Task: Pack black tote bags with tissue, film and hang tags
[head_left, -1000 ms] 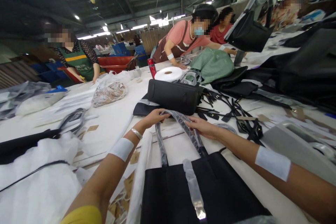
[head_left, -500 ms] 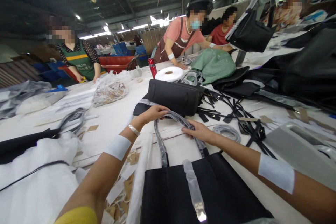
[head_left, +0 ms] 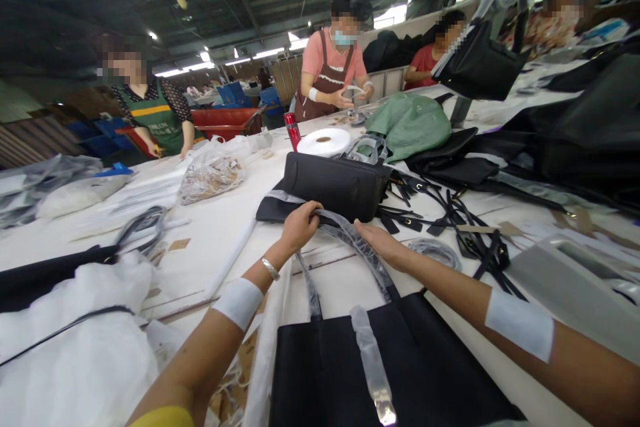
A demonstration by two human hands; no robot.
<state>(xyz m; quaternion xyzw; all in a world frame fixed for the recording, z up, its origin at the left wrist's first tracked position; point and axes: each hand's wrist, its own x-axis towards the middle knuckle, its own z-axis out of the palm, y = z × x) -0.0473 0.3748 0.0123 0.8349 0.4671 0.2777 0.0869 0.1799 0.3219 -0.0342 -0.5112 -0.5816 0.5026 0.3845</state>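
Observation:
A black tote bag (head_left: 400, 367) lies flat on the white table (head_left: 220, 227) right in front of me. Its two handles (head_left: 350, 240) are wrapped in clear plastic film and arch away from me. My left hand (head_left: 300, 225) is closed around the top of the handle loop. My right hand (head_left: 383, 245) rests on the right side of the handles, fingers pressed on the film. A plastic-wrapped strap tab (head_left: 373, 363) runs down the bag's front. Both forearms wear white bands.
A second black bag (head_left: 337, 185) stands just beyond my hands, with loose black straps (head_left: 450, 220) to its right. White wrapping (head_left: 75, 340) piles at the left. A tape roll (head_left: 324, 141), red bottle (head_left: 291, 130) and green cloth (head_left: 407, 123) lie farther off. Other people work across the table.
My left hand has closed tighter on the top of the handles and lifted them slightly. My right hand slid up along the handles. The person in pink stood upright.

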